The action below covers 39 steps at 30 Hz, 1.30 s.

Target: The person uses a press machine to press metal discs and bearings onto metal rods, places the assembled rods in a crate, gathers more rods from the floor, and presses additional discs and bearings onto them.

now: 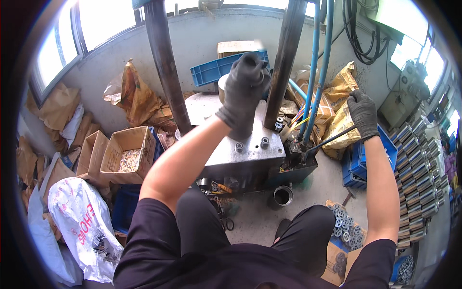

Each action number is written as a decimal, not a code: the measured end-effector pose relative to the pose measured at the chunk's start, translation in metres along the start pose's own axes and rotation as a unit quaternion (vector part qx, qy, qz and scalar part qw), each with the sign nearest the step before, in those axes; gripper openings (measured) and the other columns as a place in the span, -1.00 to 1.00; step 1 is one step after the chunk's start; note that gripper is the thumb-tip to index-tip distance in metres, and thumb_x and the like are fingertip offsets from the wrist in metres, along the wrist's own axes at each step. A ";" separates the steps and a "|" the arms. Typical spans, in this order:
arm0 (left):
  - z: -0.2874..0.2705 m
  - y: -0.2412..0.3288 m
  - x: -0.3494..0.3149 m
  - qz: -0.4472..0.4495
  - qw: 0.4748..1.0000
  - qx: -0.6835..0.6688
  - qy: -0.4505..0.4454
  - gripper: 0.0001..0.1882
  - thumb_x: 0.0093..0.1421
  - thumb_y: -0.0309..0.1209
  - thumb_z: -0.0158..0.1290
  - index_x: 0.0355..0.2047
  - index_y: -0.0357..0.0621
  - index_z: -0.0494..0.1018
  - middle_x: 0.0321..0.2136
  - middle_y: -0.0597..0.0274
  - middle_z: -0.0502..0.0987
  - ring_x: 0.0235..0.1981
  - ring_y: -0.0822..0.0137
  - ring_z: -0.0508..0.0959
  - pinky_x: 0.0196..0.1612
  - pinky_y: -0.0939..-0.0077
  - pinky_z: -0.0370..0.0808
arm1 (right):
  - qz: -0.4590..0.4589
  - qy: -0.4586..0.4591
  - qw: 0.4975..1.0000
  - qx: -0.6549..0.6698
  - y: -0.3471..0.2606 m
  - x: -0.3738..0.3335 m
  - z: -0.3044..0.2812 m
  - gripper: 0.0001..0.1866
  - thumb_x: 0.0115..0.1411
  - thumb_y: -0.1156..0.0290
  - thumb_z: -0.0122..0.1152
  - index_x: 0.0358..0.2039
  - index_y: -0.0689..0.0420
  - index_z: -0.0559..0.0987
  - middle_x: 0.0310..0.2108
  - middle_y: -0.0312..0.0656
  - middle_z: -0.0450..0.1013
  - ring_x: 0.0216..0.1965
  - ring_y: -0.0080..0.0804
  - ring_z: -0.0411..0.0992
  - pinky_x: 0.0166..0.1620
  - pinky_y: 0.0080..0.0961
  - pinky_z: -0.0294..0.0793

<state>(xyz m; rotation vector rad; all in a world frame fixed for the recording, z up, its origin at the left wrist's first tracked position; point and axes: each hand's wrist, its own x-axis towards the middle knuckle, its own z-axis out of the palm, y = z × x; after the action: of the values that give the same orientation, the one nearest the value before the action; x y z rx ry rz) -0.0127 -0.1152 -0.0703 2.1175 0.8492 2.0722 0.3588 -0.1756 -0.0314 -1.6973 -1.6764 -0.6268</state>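
Observation:
My left hand [244,84], in a dark grey glove, is raised over the metal press table [219,156] between two dark steel posts. Its fingers are closed, and what they hold is hidden; a pale blurred bit shows above them. Below this hand is a dark cylindrical shape [243,126] on the table. Two small ring-shaped metal parts, a left one [239,147] and a right one [264,142], sit near the table's front edge. At the right, my gloved right hand [363,114] is wrapped around the end of a dark lever [332,138].
Blue hoses [313,77] rise beside the right post [287,58]. A blue crate [207,73] stands behind the table. Cardboard boxes [126,154] and a white sack [82,221] are at left. Stacked metal cylinders [416,178] line the right; a dark pot [280,197] is on the floor.

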 end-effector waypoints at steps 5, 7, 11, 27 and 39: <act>-0.027 0.064 -0.115 -0.236 0.825 -0.513 -0.005 -0.75 0.33 -0.58 0.19 -0.01 -0.19 0.47 -0.31 0.23 0.53 -0.27 0.35 0.58 -0.21 0.33 0.61 | -0.038 0.013 0.998 0.053 -0.004 -0.020 -0.011 -0.79 0.32 0.31 0.23 -0.17 0.15 0.69 -0.30 0.14 0.62 -0.22 0.12 0.62 -0.10 -0.12 0.58; -0.039 0.076 -0.155 -0.354 0.783 -0.509 0.053 -0.57 0.28 -0.42 0.28 0.10 -0.16 0.40 -0.14 0.03 0.65 -0.07 0.18 0.68 0.06 0.24 0.64 | -0.037 -0.002 0.998 0.052 -0.005 -0.036 -0.019 -0.80 0.32 0.34 0.24 -0.17 0.16 0.68 -0.31 0.13 0.62 -0.25 0.10 0.62 -0.12 -0.14 0.58; -0.051 0.044 -0.197 -0.554 0.625 -0.548 0.040 -0.56 0.23 -0.42 0.18 0.08 -0.30 0.39 -0.13 -0.04 0.66 -0.04 0.11 0.69 0.13 0.28 0.62 | -0.030 -0.028 0.992 0.122 -0.011 -0.088 -0.042 -0.84 0.37 0.43 0.25 -0.14 0.24 0.66 -0.43 -0.11 0.57 -0.38 -0.40 0.53 -0.25 -0.42 0.51; -0.050 -0.054 -0.230 -0.658 0.589 -0.468 0.033 -0.75 0.37 -0.19 0.02 -0.18 -0.10 0.48 -0.33 0.04 0.59 -0.38 0.08 0.65 -0.21 0.02 0.71 | -0.082 -0.149 0.910 0.377 -0.158 -0.286 0.014 -0.71 0.13 0.64 0.30 -0.09 0.21 0.66 -0.23 -0.03 0.63 -0.22 -0.05 0.62 -0.14 -0.26 0.60; -0.055 0.000 -0.267 -0.733 0.363 -0.571 -0.064 -0.46 0.45 0.13 0.00 -0.20 -0.18 0.50 -0.36 0.13 0.58 -0.32 0.12 0.60 -0.12 0.12 0.64 | 0.144 -0.218 0.868 0.422 -0.145 -0.330 0.085 -0.69 0.30 0.32 0.28 -0.04 0.26 0.65 -0.18 0.02 0.64 -0.12 -0.13 0.65 -0.02 -0.29 0.61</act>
<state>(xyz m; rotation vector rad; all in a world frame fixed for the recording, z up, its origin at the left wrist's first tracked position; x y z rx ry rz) -0.0492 -0.2451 -0.3070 0.1505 0.4491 0.6915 0.1845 -0.3412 -0.3131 -1.4007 -1.5698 0.6210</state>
